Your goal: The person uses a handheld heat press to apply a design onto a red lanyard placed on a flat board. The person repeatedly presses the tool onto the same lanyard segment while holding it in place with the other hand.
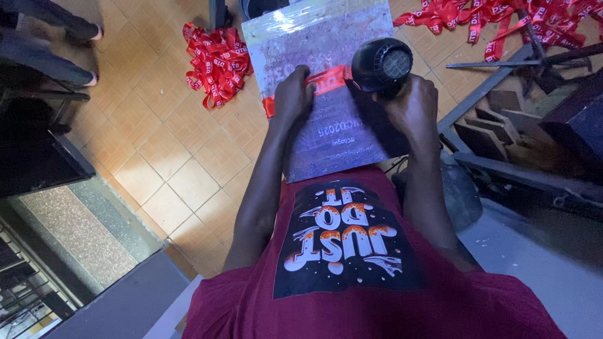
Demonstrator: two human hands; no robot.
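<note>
The tan tiled floor [188, 163] lies open to your left, with free room between your lap and the dark cabinet at the frame's left edge. On your lap rests a grey speckled board under clear film [333, 125], tilted away from you, its far edge nearly at the top of the view. Two heaps of red ribbons sit on the floor: one [217, 63] just left of the board, another [502, 19] at the upper right, cut off by the frame. Dark metal bars and wooden blocks [496, 125] crowd your right side. Your right hand [414, 110] is clenched round the handle of a black hair dryer [382, 64]; the handle itself is hidden. Your left hand [292, 97], fingers curled, presses a red ribbon strip [326, 81] flat across the board; its fingertips are out of sight.
</note>
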